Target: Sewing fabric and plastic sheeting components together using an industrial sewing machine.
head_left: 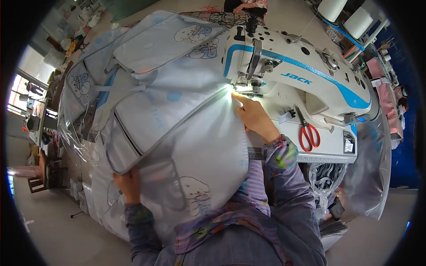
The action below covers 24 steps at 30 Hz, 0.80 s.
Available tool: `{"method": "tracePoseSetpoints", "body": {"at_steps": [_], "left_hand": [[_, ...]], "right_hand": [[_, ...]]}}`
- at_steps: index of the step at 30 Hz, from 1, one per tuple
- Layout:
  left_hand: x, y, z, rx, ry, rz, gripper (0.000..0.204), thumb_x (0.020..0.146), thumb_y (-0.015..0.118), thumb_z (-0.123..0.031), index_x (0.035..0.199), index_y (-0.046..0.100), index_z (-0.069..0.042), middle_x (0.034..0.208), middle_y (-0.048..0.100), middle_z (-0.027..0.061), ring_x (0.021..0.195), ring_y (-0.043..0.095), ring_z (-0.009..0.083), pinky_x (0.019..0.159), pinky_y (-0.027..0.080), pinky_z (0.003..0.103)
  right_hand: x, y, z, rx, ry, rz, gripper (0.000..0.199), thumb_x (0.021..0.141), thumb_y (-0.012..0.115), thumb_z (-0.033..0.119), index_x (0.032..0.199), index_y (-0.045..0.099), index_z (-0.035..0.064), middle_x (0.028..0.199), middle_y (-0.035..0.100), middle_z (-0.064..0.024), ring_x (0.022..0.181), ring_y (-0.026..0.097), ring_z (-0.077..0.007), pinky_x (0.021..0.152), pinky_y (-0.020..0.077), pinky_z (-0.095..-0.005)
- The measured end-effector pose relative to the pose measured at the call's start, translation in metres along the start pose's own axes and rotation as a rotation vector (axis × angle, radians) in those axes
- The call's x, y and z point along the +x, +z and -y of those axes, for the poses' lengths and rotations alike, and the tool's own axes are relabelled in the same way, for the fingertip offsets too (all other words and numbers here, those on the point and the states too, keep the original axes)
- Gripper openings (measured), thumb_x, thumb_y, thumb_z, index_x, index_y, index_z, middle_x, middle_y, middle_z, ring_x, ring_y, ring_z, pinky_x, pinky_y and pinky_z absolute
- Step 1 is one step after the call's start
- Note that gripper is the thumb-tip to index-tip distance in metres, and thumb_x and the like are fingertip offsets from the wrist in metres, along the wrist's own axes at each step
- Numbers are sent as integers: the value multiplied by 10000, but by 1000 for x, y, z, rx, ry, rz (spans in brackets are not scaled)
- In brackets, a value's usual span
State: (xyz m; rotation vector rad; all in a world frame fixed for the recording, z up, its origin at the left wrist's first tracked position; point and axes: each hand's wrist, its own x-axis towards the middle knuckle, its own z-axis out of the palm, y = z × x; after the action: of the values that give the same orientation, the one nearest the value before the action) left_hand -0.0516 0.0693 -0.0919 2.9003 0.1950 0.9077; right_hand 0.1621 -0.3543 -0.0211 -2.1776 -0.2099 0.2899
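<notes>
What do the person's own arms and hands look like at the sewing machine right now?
Both hands are bare: no gloves, and no rings or watch that I can make out. The left hand and right hand come out of long sleeves in muted purple-grey fabric with a scattered multicoloured print of green, yellow and pink patches. Each sleeve ends in a snug cuff at the wrist.
</notes>
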Motion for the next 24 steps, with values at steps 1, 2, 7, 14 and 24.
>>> {"method": "tracePoseSetpoints", "body": {"at_steps": [1, 2, 7, 14, 24], "left_hand": [[14, -16, 6, 36, 21, -22, 164, 921, 709, -200, 908, 720, -37, 777, 660, 164, 732, 595, 396, 748, 466, 466], [31, -29, 6, 66, 42, -46, 174, 922, 725, -196, 848, 707, -39, 717, 625, 142, 669, 565, 368, 714, 454, 447], [113, -72, -19, 82, 214, -188, 286, 894, 784, -177, 698, 606, -69, 634, 534, 79, 625, 519, 286, 686, 425, 407], [147, -65, -29, 108, 326, -263, 345, 839, 845, -222, 678, 571, -90, 663, 563, 42, 650, 545, 255, 697, 423, 381], [196, -45, -53, 32, 376, -289, 354, 893, 793, -197, 674, 542, -73, 671, 568, 59, 681, 571, 276, 722, 429, 393]], "right_hand": [[-1, 3, 6, 5, 31, -1, 546, 932, 495, 105, 1474, 534, 53, 638, 617, -118, 449, 562, -175, 519, 513, -335], [0, 7, 3, 2, 30, -1, 546, 932, 495, 105, 1474, 534, 53, 638, 617, -118, 449, 562, -175, 519, 513, -335], [6, 19, -18, -123, -139, -182, 473, 910, 544, 88, 1363, 584, -41, 701, 677, -193, 530, 648, -323, 628, 551, -432], [-5, 17, -11, 6, -70, -116, 521, 947, 639, 134, 1430, 543, -33, 626, 591, -82, 481, 542, -125, 485, 435, -305], [-12, 19, -9, 71, -24, -107, 533, 956, 679, 146, 1439, 537, -29, 673, 615, -54, 526, 540, -101, 513, 444, -290]]}}
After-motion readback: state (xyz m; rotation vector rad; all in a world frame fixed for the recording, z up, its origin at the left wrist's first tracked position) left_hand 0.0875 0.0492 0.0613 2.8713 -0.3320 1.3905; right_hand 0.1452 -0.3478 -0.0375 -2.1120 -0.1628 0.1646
